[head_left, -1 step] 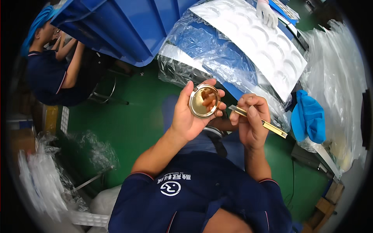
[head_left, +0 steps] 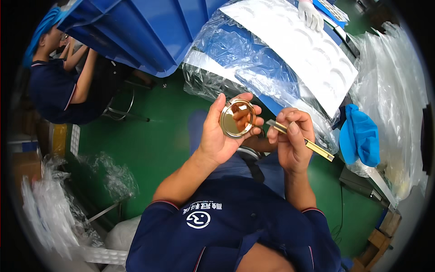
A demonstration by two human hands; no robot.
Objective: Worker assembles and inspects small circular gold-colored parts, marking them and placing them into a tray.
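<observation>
My left hand [head_left: 216, 138] holds a round, shiny gold lid-like piece [head_left: 237, 119] by its rim, fingers curled behind it. Its mirror-bright face is turned up toward me and reflects fingers. Just to the right, my right hand [head_left: 295, 147] grips a slim yellow utility knife [head_left: 320, 151] between thumb and fingers. The knife's short blade [head_left: 273, 123] points left toward the gold piece, with a small gap between them. Whether the gold piece has a hinge or second half is not visible.
Ahead lies a white tray [head_left: 290, 41] with round hollows, over clear plastic film [head_left: 253, 59]. A white-gloved hand [head_left: 311, 17] rests at its far edge. A blue bin [head_left: 136, 31] stands far left, near a seated co-worker [head_left: 52, 86]. A blue cap [head_left: 359, 136] lies right.
The gold piece has tilted slightly, so the reflection on its face has shifted and darkened. Both hands stay almost in place, and the knife has barely moved.
</observation>
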